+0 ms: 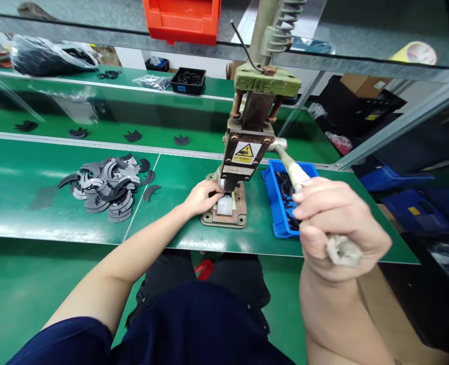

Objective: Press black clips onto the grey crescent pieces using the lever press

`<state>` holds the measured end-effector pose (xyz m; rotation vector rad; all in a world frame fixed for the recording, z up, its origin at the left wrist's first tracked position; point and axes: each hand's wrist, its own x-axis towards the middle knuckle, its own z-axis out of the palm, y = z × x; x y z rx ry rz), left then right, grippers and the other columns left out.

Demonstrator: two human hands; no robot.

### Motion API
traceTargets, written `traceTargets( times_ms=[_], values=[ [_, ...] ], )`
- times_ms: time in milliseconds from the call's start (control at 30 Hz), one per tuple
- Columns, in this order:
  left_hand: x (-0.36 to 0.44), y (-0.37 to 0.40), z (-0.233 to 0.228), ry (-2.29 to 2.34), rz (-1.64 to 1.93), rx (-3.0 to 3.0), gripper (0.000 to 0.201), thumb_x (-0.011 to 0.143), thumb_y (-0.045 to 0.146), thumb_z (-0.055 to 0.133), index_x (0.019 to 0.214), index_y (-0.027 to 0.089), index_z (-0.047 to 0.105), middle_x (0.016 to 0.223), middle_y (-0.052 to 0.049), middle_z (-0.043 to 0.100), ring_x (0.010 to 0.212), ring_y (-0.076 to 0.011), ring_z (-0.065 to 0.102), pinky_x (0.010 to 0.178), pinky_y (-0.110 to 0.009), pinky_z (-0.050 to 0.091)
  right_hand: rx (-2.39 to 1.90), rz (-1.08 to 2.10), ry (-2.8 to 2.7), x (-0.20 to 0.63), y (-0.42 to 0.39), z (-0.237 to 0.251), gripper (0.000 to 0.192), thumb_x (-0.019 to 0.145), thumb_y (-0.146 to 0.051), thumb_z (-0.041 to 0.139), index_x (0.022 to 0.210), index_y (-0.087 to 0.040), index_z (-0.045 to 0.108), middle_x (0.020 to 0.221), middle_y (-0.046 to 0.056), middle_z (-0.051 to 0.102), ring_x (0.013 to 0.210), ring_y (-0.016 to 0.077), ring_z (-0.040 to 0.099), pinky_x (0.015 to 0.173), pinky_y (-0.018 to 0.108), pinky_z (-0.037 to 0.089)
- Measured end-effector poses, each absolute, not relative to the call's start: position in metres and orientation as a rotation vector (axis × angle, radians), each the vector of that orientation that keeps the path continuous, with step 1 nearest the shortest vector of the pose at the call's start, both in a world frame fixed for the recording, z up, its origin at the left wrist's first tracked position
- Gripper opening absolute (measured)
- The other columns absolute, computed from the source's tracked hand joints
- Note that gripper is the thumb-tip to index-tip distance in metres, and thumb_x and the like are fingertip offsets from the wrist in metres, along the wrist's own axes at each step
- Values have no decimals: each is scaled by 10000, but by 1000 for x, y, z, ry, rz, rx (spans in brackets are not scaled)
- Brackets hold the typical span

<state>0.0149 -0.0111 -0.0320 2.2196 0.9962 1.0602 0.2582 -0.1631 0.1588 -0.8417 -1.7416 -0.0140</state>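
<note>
My right hand [334, 228] is wrapped around the cloth-wrapped lever [295, 170] of a hand press [250, 134], out in front of the blue bin. At the press base [232, 219], my left hand [205, 196] has its fingertips pinched together beneath the ram [234, 183]. Something small and dark shows at those fingertips, too hidden to name. A light grey block [225, 205] lies on the base just below them. A warning label [246, 152] is stuck on the front of the press.
A heap of curved grey and black pieces [108, 187] lies left on the green table [178, 223]. Dark parts fill a blue bin [273, 203] right of the press. Several curved pieces line the back ledge. An orange bin [184, 20] and tape roll [418, 52] sit on the overhead shelf.
</note>
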Motion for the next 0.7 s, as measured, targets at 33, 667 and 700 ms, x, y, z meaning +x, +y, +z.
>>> traceTargets(
  times_ms=[33,667,700],
  values=[
    [15,-11,-32,1010,1053,2211,113,977,285,710,982,212,797,1062,-79,817,1074,-236,733,1031,-415,550,-827,-9,-1750,260,-166,148,165,906,-338,686,765,-292,614,771,-4,669,922,253,732,1025,629,631],
    [-155,-10,-13,1969,387,2356,465,1008,491,587,1305,164,731,1309,-182,739,1236,-369,657,1101,-493,476,-749,-133,-1628,256,-163,67,249,928,-331,656,1088,-496,753,701,-29,633,827,249,717,1095,710,589],
    [-171,-10,-14,2010,268,2354,503,989,527,602,1316,166,726,1322,-186,735,1255,-381,650,1099,-496,474,-741,-138,-1624,255,-162,68,260,930,-325,652,1098,-497,752,701,-26,627,830,253,715,1088,713,589]
  ],
)
